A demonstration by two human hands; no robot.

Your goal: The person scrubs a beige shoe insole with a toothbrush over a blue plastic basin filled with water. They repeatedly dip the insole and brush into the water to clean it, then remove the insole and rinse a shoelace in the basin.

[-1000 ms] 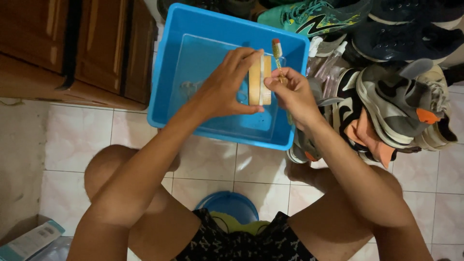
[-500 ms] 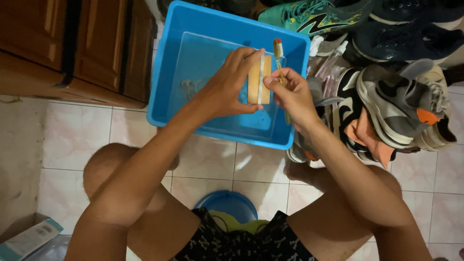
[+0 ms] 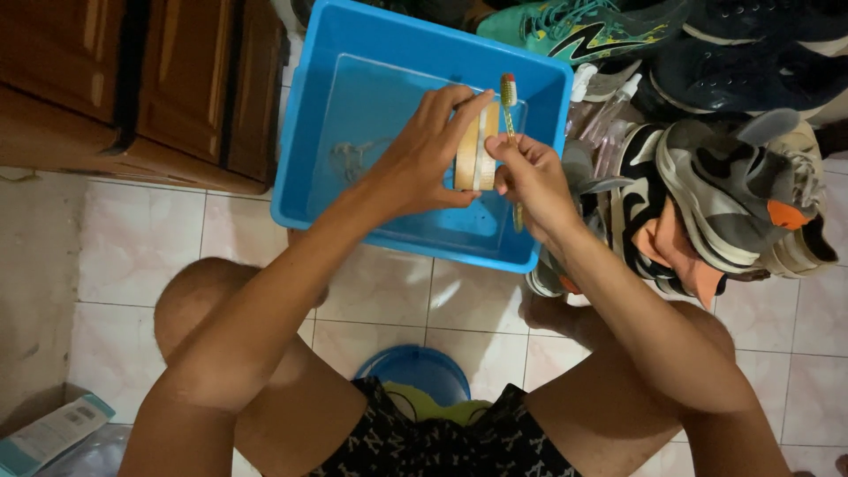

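Basin: a rectangular blue plastic basin (image 3: 305,190) sits on the pale tiled floor (image 3: 132,238), holding shallow clear water; its near rim lies just beyond the person's knees.
Left edge: a brown wooden cabinet (image 3: 132,79) stands just beside the basin's left wall, leaving only a narrow gap.
Right edge: a pile of sports shoes, grey, black, green and orange (image 3: 724,177), crowds the basin's right and far corner, touching or nearly touching the rim.
Open room: bare tiles show to the near left of the basin and between the knees, where a round blue lid-like object (image 3: 415,371) lies.
Left hand (image 3: 424,155): curled closed around a tan flat shoe sole or insole (image 3: 475,150), held on edge over the right half of the basin, thumb below and fingers above.
Right hand (image 3: 530,181): pinched shut on a slim toothbrush with a yellowish handle (image 3: 511,115), its bristle head pointing far, lying against the sole's right edge.
Hands together: close, almost touching, both above the water.
Near left corner: a teal and white carton (image 3: 49,433) lies on the floor.
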